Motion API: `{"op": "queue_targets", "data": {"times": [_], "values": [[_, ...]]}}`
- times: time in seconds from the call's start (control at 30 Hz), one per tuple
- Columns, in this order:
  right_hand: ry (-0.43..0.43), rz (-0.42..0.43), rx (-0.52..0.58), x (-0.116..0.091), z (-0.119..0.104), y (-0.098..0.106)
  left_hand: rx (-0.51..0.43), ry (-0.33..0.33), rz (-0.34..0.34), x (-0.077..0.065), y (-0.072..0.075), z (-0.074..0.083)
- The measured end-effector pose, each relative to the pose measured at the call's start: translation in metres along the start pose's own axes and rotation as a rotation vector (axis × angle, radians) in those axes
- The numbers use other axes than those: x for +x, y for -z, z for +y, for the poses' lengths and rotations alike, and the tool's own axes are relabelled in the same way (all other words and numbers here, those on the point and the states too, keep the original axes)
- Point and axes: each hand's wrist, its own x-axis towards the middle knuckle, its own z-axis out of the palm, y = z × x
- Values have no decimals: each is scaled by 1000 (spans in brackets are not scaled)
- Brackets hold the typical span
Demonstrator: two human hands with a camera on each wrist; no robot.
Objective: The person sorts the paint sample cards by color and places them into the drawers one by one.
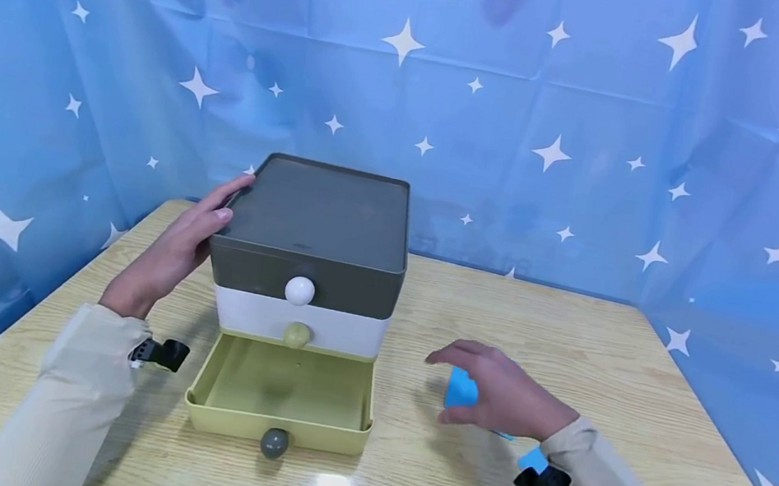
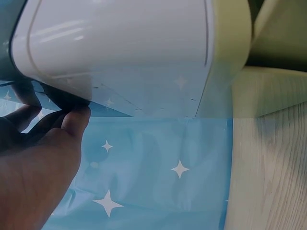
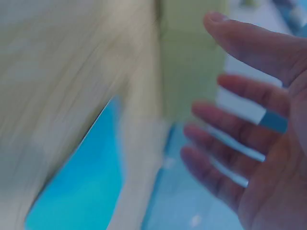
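A small drawer unit stands on the table, with a dark grey top tier (image 1: 334,214), a white middle tier (image 1: 231,309) and a yellow-green bottom drawer (image 1: 225,422) pulled out and bare inside. My left hand (image 1: 172,250) rests against the left side of the grey tier, thumb and fingers stretched along it. In the left wrist view its fingertips meet the grey tier beside the white one (image 2: 120,38). To the right of the unit, my right hand (image 1: 499,391) hovers with fingers spread and nothing in it. Beneath it lies a flat blue long-handled thing (image 1: 462,388), partly hidden by the hand and sleeve.
The drawers have round knobs: a white knob (image 1: 300,290), a green knob (image 1: 297,336) and a dark grey knob (image 1: 274,443). A blue curtain (image 1: 453,111) with white stars hangs behind and beside the wooden table (image 1: 535,322).
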Motion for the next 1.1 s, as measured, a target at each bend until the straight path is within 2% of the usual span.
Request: {"op": "queue_targets", "data": {"times": [0.13, 0.27, 0.47, 1.1], "values": [[-190, -73, -97, -7, 29, -5, 1, 6, 3, 1, -1, 1], [-291, -138, -69, -13, 46, -12, 2, 11, 0, 2, -1, 1], [-285, -120, -9, -15, 54, -16, -9, 6, -6, 2, -2, 1], [-228, -86, -88, -13, 48, -13, -11, 1, -4, 0, 0, 1]]}}
